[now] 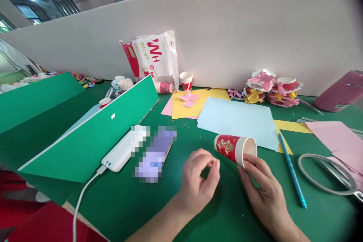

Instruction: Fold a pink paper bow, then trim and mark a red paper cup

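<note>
My right hand [263, 189] grips a red and white paper cup [227, 146] by its rim, thumb outside and fingers at the mouth. The cup lies tilted on its side in the air or just on the table; I cannot tell which. Its mouth points right and its side carries a gold pattern. Left of the cup's base, apart from it, my left hand [200, 177] is closed, thumb and forefinger tips pinched together. Whether anything small is between those fingertips I cannot make out.
Blue paper [235, 119], a blue pencil-like stick [293, 174], a clear ring with a handle [327, 193] and pink paper [331, 136] lie around the cup. A phone [155, 155] and white power bank [120, 151] lie left, before a green divider [93, 136]. Decorated cups [283, 90] stand behind.
</note>
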{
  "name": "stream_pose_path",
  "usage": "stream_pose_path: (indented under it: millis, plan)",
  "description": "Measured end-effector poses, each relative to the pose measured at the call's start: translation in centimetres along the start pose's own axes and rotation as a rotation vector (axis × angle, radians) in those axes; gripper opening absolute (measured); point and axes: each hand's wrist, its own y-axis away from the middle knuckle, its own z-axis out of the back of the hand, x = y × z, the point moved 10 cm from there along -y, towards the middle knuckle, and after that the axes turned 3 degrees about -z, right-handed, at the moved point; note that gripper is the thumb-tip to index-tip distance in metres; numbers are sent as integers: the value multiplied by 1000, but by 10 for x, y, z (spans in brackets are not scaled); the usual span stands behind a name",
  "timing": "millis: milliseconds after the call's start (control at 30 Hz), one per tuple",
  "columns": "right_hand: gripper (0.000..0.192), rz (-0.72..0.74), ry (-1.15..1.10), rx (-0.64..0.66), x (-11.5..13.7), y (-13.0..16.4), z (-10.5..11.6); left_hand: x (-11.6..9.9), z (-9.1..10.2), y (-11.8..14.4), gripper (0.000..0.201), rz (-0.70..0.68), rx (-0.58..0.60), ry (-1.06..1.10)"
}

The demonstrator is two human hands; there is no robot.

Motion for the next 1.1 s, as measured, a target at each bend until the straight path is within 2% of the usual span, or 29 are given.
stream_pose_path:
  millis: [33, 67, 133, 233, 300, 367, 500, 700, 833, 933, 1100]
  plan:
    - [20, 3, 6, 45, 1, 1, -7, -14, 14, 9, 9, -130, 2, -187]
    - [18, 1, 13, 85, 1, 3, -13, -23, 31, 19, 16, -219, -20, -362]
    - [14, -10, 32, 139, -1, 6, -21, -30, 64, 40, 31, -332, -80, -673]
    - [8, -43, 59, 174, -6, 9, -27, -20, 106, 64, 36, -309, -155, -1047]
    - [7, -67, 69, 190, -9, 9, -29, -6, 118, 72, 37, -235, -117, -1222]
    - [9, -83, 75, 204, -11, 10, -30, 9, 120, 77, 41, -153, -54, -1324]
    - [11, -101, 90, 218, -12, 11, -30, 28, 115, 77, 46, -72, 40, -1392]
    - [10, -75, 97, 195, -9, 10, -29, 36, 113, 73, 45, -43, 94, -1405]
    - [11, -54, 111, 201, -8, 8, -30, 34, 121, 74, 51, -24, 20, -1388]
    - [11, -46, 118, 195, -7, 7, -29, 39, 133, 76, 57, 56, -57, -1348]
    - [12, -72, 95, 193, -9, 7, -28, 55, 146, 78, 71, 202, -91, -1252]
